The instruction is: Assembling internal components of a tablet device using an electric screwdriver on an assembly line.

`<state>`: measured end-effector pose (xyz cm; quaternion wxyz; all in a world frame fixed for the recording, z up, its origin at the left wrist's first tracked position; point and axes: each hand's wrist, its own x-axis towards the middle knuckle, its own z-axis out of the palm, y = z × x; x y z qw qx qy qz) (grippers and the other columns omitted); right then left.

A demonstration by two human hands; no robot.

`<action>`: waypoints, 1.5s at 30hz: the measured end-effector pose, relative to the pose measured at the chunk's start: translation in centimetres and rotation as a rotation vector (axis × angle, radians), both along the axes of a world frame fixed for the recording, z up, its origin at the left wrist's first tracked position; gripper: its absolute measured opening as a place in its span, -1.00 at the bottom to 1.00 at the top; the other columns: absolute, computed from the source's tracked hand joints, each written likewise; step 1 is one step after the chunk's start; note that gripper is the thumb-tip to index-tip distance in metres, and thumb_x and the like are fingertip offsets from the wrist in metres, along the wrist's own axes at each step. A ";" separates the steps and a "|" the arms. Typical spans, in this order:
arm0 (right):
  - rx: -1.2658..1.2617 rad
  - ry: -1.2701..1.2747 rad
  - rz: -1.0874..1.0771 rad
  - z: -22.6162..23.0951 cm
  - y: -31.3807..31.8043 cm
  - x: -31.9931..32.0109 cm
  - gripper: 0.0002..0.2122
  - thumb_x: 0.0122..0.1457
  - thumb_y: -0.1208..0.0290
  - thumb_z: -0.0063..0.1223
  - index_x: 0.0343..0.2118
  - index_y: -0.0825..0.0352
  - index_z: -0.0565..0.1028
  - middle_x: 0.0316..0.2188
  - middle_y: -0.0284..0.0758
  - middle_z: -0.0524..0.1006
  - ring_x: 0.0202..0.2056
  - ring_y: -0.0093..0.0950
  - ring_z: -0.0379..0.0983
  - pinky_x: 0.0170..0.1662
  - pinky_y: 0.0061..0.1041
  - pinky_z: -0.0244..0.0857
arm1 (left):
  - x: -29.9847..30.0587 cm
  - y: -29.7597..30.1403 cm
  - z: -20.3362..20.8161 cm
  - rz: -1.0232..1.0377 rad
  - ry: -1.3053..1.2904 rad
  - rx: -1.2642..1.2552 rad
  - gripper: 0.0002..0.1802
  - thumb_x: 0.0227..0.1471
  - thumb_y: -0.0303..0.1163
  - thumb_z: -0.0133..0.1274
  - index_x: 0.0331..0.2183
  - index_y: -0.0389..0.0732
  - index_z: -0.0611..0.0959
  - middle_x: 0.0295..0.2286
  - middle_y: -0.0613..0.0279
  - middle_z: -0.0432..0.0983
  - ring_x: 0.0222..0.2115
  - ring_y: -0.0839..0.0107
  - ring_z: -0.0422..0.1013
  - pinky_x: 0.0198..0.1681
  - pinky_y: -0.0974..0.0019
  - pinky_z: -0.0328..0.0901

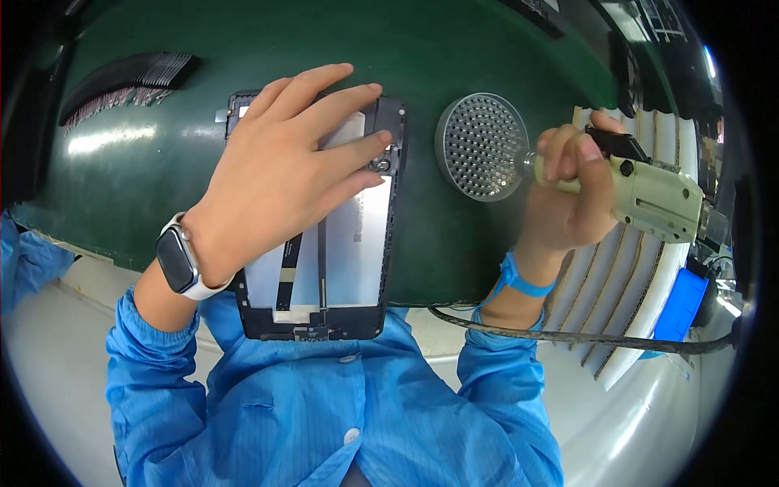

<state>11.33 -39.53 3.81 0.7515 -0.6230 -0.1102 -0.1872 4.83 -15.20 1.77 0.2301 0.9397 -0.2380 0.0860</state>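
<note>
An opened tablet (375, 252) with a black frame and silvery inner panel lies before me, its lower end reaching past the table's front edge. Spread across its upper part is my left hand (280, 158), fingers apart, hiding much of that area. My right hand (578, 187) is wrapped round a pale green electric screwdriver (669, 199), which lies nearly level. The driver's tip points left at the rim of a round metal screw tray (480, 146) full of small holes. Whether tip and tray touch, I cannot tell.
On the green table (398, 49), a row of dark thin strips (134, 77) lies at the far left. White cardboard dividers (600, 284) stand at the right, near a blue bin (680, 304). A dark cable (568, 334) runs along the front right.
</note>
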 end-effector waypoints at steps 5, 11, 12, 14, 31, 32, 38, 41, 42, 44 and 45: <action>0.067 0.009 0.046 0.0 -0.8 0.0 -0.74 0.03 0.63 -0.02 -0.17 0.59 0.43 -0.70 -0.31 0.35 -0.70 -0.56 0.22 -0.50 -0.51 0.23 | 0.2 -0.1 0.0 -0.026 0.015 -0.014 -0.64 -0.16 -0.22 0.27 -0.24 -0.10 0.73 0.04 0.16 0.45 0.12 0.07 0.27 0.08 0.01 0.22; 0.050 0.031 0.050 -0.5 0.2 0.0 -0.75 0.03 0.63 -0.03 -0.19 0.58 0.43 -0.70 -0.31 0.35 -0.70 -0.56 0.23 -0.49 -0.51 0.24 | 0.0 -0.2 -0.2 0.006 0.006 -0.051 -0.65 -0.15 -0.25 0.27 -0.23 -0.11 0.72 0.03 0.15 0.46 0.11 0.07 0.28 0.10 0.01 0.22; 0.045 0.031 0.030 -0.3 0.3 0.0 -0.75 0.03 0.63 -0.02 -0.20 0.58 0.43 -0.70 -0.31 0.35 -0.70 -0.56 0.23 -0.49 -0.51 0.24 | 0.0 -0.2 -0.2 0.002 0.004 -0.045 -0.65 -0.15 -0.26 0.27 -0.22 -0.10 0.72 0.03 0.15 0.46 0.11 0.06 0.27 0.10 0.00 0.22; 0.042 0.032 0.014 -0.3 -0.1 0.2 -0.76 0.03 0.63 -0.02 -0.20 0.57 0.43 -0.71 -0.31 0.35 -0.70 -0.56 0.23 -0.49 -0.51 0.24 | 0.1 -0.1 -0.1 -0.005 -0.005 -0.050 -0.65 -0.14 -0.27 0.27 -0.21 -0.10 0.71 0.03 0.15 0.46 0.12 0.06 0.27 0.10 0.00 0.22; 0.045 0.055 -0.125 -0.6 -1.5 0.0 -0.75 0.01 0.62 -0.03 -0.21 0.58 0.44 -0.72 -0.31 0.33 -0.72 -0.56 0.22 -0.54 -0.51 0.19 | -8.8 -0.2 1.8 -0.385 0.327 0.082 -0.42 -0.23 0.02 0.27 -0.14 -0.03 0.61 0.15 0.11 0.29 0.21 -0.07 0.16 0.22 -0.21 0.05; 0.039 0.059 -0.118 -0.7 -1.6 -0.2 -0.75 0.02 0.61 -0.03 -0.21 0.58 0.43 -0.73 -0.32 0.32 -0.72 -0.56 0.22 -0.53 -0.50 0.20 | -8.6 -0.3 2.1 -0.350 0.349 0.108 -0.41 -0.25 0.01 0.28 -0.13 0.00 0.60 0.15 0.10 0.29 0.22 -0.05 0.15 0.23 -0.23 0.03; 0.065 0.055 -0.131 -0.3 -1.6 -1.5 -0.75 0.03 0.61 -0.05 -0.20 0.59 0.42 -0.73 -0.33 0.30 -0.72 -0.56 0.19 -0.52 -0.48 0.21 | -10.7 -1.4 1.4 -0.454 0.184 0.174 -0.56 -0.09 -0.13 0.17 -0.09 0.08 0.61 0.16 0.08 0.28 0.22 -0.08 0.15 0.24 -0.24 0.00; 0.116 0.053 -0.118 -0.8 -1.3 -1.5 -0.76 0.03 0.62 -0.06 -0.21 0.59 0.42 -0.73 -0.32 0.31 -0.72 -0.56 0.19 -0.51 -0.47 0.22 | -10.3 -1.2 1.0 -0.360 0.227 0.169 -0.60 -0.02 -0.23 0.09 -0.07 0.12 0.59 0.18 0.08 0.26 0.22 -0.08 0.15 0.24 -0.24 0.00; 0.138 0.065 -0.113 -0.9 -1.2 -1.3 -0.76 0.03 0.63 -0.07 -0.21 0.59 0.42 -0.73 -0.32 0.31 -0.72 -0.56 0.19 -0.51 -0.46 0.23 | -9.2 -0.9 1.4 -0.330 0.277 0.148 -0.50 -0.10 -0.30 0.18 -0.03 0.09 0.57 0.19 0.06 0.23 0.23 -0.06 0.14 0.23 -0.25 0.02; 0.107 0.061 -0.109 -1.2 -1.1 -1.2 -0.77 0.02 0.63 -0.07 -0.22 0.59 0.42 -0.73 -0.32 0.32 -0.72 -0.56 0.20 -0.52 -0.47 0.23 | -6.6 -0.3 1.4 -0.296 0.270 0.138 -0.44 -0.16 -0.33 0.22 -0.01 0.05 0.57 0.20 0.04 0.22 0.23 -0.07 0.12 0.23 -0.24 0.03; 0.075 0.063 -0.097 -1.4 -0.9 -1.2 -0.77 0.02 0.63 -0.08 -0.23 0.58 0.42 -0.72 -0.32 0.32 -0.72 -0.57 0.20 -0.52 -0.48 0.23 | -5.1 0.0 1.1 -0.253 0.269 0.125 -0.37 -0.22 -0.35 0.27 0.00 0.00 0.56 0.20 0.03 0.20 0.24 -0.08 0.10 0.23 -0.24 0.05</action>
